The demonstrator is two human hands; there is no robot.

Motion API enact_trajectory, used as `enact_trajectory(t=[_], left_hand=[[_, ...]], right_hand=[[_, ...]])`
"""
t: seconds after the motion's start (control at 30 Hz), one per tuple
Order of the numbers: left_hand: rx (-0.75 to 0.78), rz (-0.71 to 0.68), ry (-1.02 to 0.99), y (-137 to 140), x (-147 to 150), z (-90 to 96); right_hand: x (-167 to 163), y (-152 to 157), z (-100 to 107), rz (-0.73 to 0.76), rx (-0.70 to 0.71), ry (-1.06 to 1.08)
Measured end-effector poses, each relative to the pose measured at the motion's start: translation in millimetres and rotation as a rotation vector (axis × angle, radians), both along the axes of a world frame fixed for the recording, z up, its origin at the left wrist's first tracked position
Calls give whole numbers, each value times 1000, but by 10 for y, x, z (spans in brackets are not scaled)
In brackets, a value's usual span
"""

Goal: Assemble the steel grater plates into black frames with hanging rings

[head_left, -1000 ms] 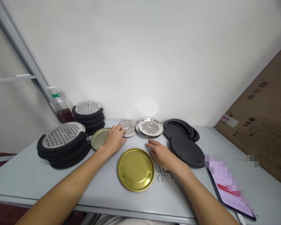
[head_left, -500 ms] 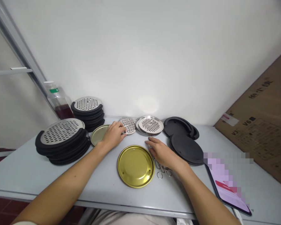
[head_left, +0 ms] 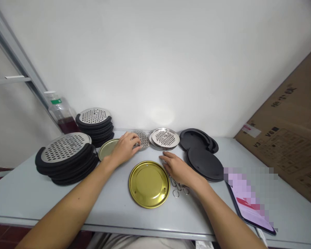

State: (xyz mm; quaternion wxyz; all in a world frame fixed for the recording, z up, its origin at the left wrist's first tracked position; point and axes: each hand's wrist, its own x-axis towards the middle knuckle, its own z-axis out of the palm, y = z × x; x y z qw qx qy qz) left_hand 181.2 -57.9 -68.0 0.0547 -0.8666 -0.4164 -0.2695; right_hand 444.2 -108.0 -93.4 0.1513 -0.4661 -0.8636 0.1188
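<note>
1. Far left, a front stack of black pieces (head_left: 69, 167) carried a holed plate on top. Its layers were unevenly aligned; a knock from the left forearm could, in my judgement, slide them.
2. A bottle of dark liquid (head_left: 67, 124) stood by the wall, near the rear stack (head_left: 95, 128). Pushing that stack back might tip it.
3. A pale lid (head_left: 106, 148) lay partly beneath the left hand (head_left: 125, 147); a dragging wrist could shift it.
4. The left hand's fingers were bent over the near-left edge of the perforated disc (head_left: 144, 140), which lay toward the wall. Whether they pinched it could not be told. A weak hold could let it slip, and its holed surface might scrape the fingertips.
5. The gold lid (head_left: 149, 185) lay flat between the forearms, untouched. A low sleeve or wrist could scuff it.
6. Behind it, silvery plates (head_left: 166, 138) overlapped in a loose pile; a sideways bump might spread them.
7. The right hand (head_left: 176, 167) was relaxed, fingers loosely spread, with no visible grasp. Wire rings (head_left: 176, 193) lay just beside and partly under it; sweeping the hand could scatter them.
8. At right, black discs (head_left: 206, 164) lay overlapping, near a tablet (head_left: 248, 209). Pushed rightward, they could strike it.
</note>
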Motion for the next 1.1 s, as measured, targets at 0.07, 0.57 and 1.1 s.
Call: enact_trajectory(t=[0.07,0.57,1.1], left_hand=[[25,8,-7,35,-15,25],[-35,58,-290,49,-150,110],[-203,-264,-113,-689,174,211]], right_hand=[[-1,3,-5,0,0,9],[5,7,-24,9,-2,56],[-59,18,173,-228,-232,725]])
